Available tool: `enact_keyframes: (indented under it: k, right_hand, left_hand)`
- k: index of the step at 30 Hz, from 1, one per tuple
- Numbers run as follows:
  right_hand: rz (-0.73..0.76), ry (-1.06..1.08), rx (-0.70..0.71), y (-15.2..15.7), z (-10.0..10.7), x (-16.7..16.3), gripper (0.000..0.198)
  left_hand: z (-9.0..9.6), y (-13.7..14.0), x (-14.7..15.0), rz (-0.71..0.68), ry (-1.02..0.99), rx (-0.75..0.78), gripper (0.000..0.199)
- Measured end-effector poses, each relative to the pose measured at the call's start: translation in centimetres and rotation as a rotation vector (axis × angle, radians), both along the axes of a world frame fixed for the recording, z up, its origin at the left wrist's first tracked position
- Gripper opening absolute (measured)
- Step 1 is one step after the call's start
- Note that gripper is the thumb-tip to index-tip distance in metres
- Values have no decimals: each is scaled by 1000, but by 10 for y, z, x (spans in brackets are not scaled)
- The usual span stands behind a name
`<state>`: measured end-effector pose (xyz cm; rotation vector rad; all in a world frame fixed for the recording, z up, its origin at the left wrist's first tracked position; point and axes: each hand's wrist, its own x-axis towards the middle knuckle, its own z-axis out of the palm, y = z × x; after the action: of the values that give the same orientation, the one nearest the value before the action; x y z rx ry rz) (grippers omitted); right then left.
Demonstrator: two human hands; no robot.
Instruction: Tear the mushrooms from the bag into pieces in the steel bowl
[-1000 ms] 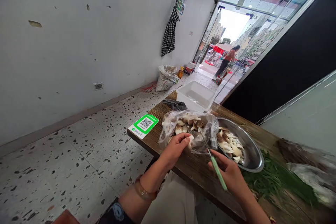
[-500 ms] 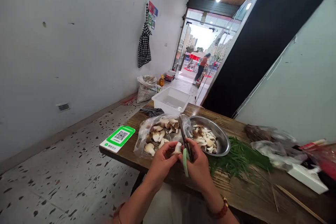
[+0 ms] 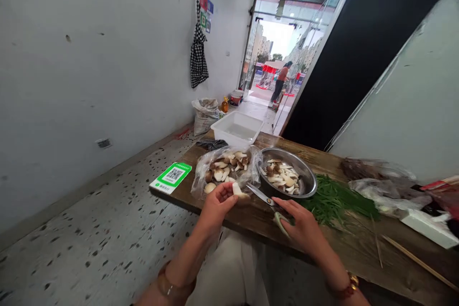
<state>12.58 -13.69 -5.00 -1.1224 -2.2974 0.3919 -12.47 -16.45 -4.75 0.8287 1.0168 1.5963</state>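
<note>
- With the left hand [image 3: 214, 205], pinches a pale mushroom piece [image 3: 238, 191] between thumb and fingers, above the near edge of the desk [image 3: 358, 253].
- With the right hand [image 3: 299, 224], grips green-handled scissors [image 3: 264, 197], blades slanting toward the left and ending just beside the mushroom piece; hard to tell whether touching.
- Beyond the left hand, has a clear plastic bag [image 3: 197, 177] lying open near the left edge, loaded with mushrooms [image 3: 236, 160], brown caps and pale stems mixed.
- Just right of the bag, has a round steel bowl [image 3: 309, 181], upright, holding cut mushrooms [image 3: 285, 177] heaped toward its left side.
- Right of the bowl, has leafy greens [image 3: 328, 203] spread over the desk.
- At the near left corner, shows a green-and-white QR code card [image 3: 174, 175] lying face up.
- At the far end, shows a white plastic tub [image 3: 238, 129], with a dark cloth [image 3: 211, 144] just beside it by the left edge.
- Toward the right, shows crumpled clear plastic [image 3: 380, 193], a white box [image 3: 428, 227] and thin sticks [image 3: 418, 258], the sticks nearer the near edge.
- Wears a brownish bangle [image 3: 175, 286] on the left wrist and a red bracelet [image 3: 347, 287] on the right.
</note>
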Motion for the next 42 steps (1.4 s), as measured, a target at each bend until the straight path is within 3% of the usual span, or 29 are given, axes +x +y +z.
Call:
enact_keyframes:
  k: [5,11,15,19,21,26,31,42]
  right_hand:
    - [-61,-238,-27,1,-32,34,41]
    - [-42,-348,45,11,-28,33,35]
    - [-79,-175,72,6,-4,14,29]
    - [-28,154,-9,-6,21,-22,26]
    - [3,205,-32,-10,25,-38,25]
    - [-20,235,24,-13,19,-55,21]
    - [-17,272,96,-14,18,-57,23]
    - [-96,299,112,-16,10,-63,24]
  left_hand:
    - [4,-4,7,-15,-63,16,34]
    - [12,1,23,-89,-33,24,29]
    - [15,5,31,-102,37,26,27]
    - [11,8,44,-114,177,34,24]
    - [8,8,50,-122,250,45,24]
    - [1,9,56,-64,371,44,24]
    - [2,11,59,-26,325,33,29]
    - [2,12,65,12,278,18,26]
